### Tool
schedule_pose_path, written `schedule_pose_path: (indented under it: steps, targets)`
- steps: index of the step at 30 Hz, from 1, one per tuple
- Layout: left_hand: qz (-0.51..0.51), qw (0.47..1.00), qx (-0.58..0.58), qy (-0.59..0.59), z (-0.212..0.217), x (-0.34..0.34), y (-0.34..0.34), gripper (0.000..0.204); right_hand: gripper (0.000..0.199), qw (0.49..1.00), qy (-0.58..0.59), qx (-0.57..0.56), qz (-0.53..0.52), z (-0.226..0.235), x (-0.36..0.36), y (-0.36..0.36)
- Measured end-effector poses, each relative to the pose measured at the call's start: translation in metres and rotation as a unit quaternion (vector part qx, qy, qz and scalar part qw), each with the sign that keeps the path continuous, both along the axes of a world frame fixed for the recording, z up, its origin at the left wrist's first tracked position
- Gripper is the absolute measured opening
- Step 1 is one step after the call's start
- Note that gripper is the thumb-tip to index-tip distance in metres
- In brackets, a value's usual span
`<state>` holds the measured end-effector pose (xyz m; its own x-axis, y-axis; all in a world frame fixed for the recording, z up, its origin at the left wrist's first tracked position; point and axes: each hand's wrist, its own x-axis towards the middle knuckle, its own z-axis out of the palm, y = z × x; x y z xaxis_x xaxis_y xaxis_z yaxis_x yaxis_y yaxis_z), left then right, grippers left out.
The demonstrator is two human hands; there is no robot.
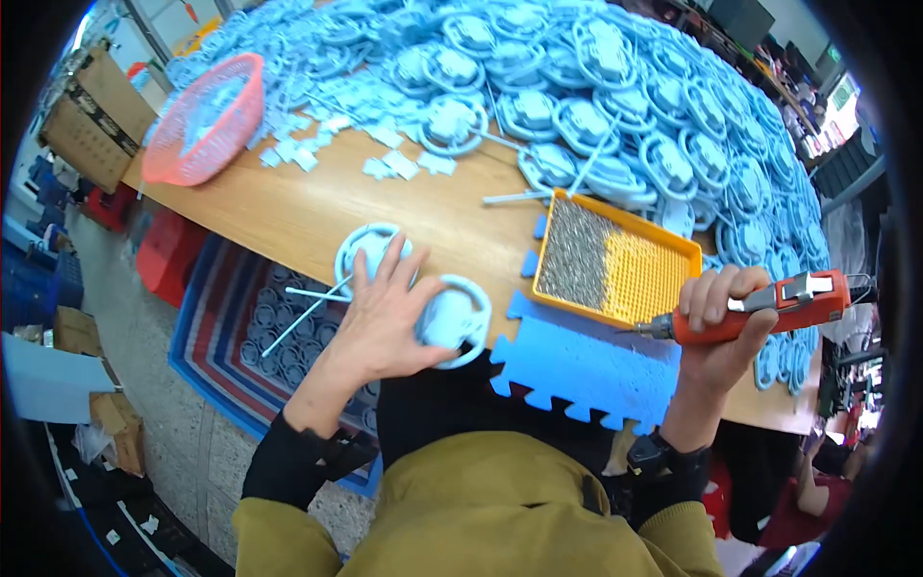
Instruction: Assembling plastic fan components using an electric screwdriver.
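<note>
My left hand (380, 308) lies spread over two light blue round plastic parts at the table's near edge. Its fingertips rest on the left part (370, 238), which has thin rods reaching out to the lower left. The thumb touches the lower edge of the right part (454, 320), where a small dark spot shows. My right hand (721, 313) is wrapped round a red electric screwdriver (810, 306) with its bit pointing left. That tip is beside the near right corner of a yellow tray (654, 274), which holds many small metal screws (574, 250) in its left half.
Light blue round parts (606, 53) are heaped across the back and right of the table (288, 207). A pink basket (252, 106) stands at the left. A blue foam mat (586, 370) lies below the tray. Under the table edge, a striped container (207, 337) holds grey-blue rings.
</note>
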<state>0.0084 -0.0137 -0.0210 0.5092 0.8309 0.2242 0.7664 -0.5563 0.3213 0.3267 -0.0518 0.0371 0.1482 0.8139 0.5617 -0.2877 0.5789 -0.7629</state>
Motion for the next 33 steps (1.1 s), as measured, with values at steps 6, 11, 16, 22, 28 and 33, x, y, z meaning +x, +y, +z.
schedule_pose_path:
  steps: [6, 11, 16, 22, 28, 33]
  targets:
    - [0.06, 0.996, -0.032, 0.065, 0.028, -0.094, 0.013, 0.053, 0.042, 1.0, -0.01, -0.009, -0.012, -0.005, 0.009, 0.016]
    - [0.068, 0.996, 0.032, 0.049, 0.002, -0.038, 0.103, 0.088, 0.046, 0.999, 0.018, -0.034, -0.03, -0.007, 0.004, 0.028]
    - [0.041, 0.982, 0.16, 0.091, -0.04, 0.02, 0.214, 0.1, 0.05, 0.996, 0.024, -0.056, -0.06, -0.004, 0.005, 0.027]
    - [-0.003, 0.991, 0.109, 0.077, -0.045, -0.024, 0.298, 0.085, 0.052, 0.987, 0.045, -0.073, -0.139, -0.015, 0.046, 0.014]
    - [0.054, 0.992, 0.09, 0.076, -0.027, -0.071, 0.308, 0.078, 0.051, 0.985, 0.019, -0.062, -0.162, -0.016, 0.065, 0.028]
    - [-0.008, 0.994, 0.102, 0.048, -0.003, -0.057, 0.296, 0.084, 0.048, 0.991, 0.042, -0.036, -0.121, -0.01, 0.083, 0.032]
